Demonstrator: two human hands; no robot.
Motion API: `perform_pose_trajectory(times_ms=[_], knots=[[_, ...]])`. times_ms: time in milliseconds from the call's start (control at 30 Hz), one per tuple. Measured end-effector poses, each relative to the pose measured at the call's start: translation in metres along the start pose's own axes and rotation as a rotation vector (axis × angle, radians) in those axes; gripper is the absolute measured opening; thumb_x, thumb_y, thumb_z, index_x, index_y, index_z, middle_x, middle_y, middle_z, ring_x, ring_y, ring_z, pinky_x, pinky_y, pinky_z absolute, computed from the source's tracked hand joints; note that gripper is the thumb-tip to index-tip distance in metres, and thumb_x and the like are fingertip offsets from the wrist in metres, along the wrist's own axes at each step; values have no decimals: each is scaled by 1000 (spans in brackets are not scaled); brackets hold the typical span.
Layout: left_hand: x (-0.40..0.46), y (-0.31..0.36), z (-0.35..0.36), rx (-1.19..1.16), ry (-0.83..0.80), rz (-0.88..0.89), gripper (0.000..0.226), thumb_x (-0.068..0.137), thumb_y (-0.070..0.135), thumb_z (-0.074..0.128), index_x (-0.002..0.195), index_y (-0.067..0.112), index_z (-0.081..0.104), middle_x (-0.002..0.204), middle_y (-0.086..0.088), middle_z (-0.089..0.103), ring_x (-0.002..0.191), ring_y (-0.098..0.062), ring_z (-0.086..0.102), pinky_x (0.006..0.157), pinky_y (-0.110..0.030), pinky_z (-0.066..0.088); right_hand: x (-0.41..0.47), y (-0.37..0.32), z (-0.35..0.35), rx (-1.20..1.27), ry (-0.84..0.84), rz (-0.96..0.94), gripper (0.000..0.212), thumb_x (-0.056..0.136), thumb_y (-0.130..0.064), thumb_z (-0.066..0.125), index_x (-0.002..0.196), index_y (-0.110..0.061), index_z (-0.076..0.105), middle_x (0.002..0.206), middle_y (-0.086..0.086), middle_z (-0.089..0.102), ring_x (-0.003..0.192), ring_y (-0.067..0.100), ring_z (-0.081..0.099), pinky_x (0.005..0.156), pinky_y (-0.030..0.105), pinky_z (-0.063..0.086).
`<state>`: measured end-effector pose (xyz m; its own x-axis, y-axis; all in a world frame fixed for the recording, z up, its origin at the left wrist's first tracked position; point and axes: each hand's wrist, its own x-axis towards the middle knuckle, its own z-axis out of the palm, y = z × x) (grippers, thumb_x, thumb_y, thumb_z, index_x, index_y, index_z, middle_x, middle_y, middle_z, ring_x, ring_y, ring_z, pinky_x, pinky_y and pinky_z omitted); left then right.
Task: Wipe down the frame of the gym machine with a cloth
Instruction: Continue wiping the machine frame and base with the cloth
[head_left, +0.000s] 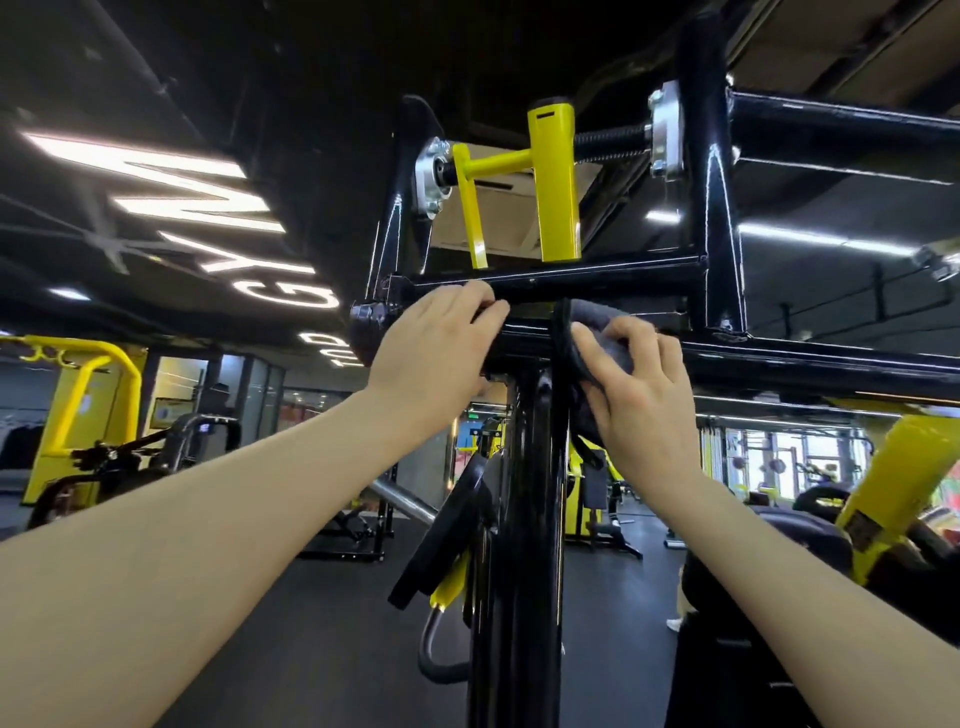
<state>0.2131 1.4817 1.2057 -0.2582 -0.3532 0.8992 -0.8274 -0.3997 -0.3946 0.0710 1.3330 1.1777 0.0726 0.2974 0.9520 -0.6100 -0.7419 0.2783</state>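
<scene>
— Yellow steel fills our far left: another machine (78, 415) stands well apart across the dark rubber floor (311, 623), with open room between it and us.

— Nearer in, our left hand (431, 358) curls its fingers over the black horizontal bar (597, 283) of the frame (711, 208). We grasp the bar itself there, just beside a bolt (366, 313) at its left end.

— Above the bar, a yellow pivot arm (553, 182) and its silver flanges (665, 130) crowd the space between the two black uprights.

— Below, the central post (530, 519) drops straight down, with a black weight plate (447, 540) leaning on its left.

— Right of the post, our right hand (639, 400) clutches the grey cloth (608, 338), bunched and pressed where the post meets the crossbeam.

— Further right, the crossbeam runs on unobstructed; a yellow padded arm (904, 483) sits lower, near the edge.
</scene>
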Motion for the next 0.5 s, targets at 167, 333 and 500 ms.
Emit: perform_pose_trajectory(times_ms=[167,333,500], knots=[[9,4,8,-79,-19,-135,63,82,24,71,139,19,44,128,1,45,118,-17,42,85,-30,40,11,1,-1,-22,8,-83,45,85,-24,41,121,-7,63,109,17,57,95,27,39,72,39,47],[8,6,9,-94,-4,-178,63,81,24,73,137,19,46,124,0,46,116,-18,43,72,-32,41,-4,6,14,-169,91,-131,46,80,-2,63,126,-11,59,115,16,54,97,30,43,72,40,43],[9,9,8,-109,-25,-200,61,81,19,73,136,17,48,124,-2,46,117,-19,42,70,-33,42,-16,6,-7,-164,31,-160,39,77,3,60,114,-8,66,104,14,62,88,30,49,60,37,44]])
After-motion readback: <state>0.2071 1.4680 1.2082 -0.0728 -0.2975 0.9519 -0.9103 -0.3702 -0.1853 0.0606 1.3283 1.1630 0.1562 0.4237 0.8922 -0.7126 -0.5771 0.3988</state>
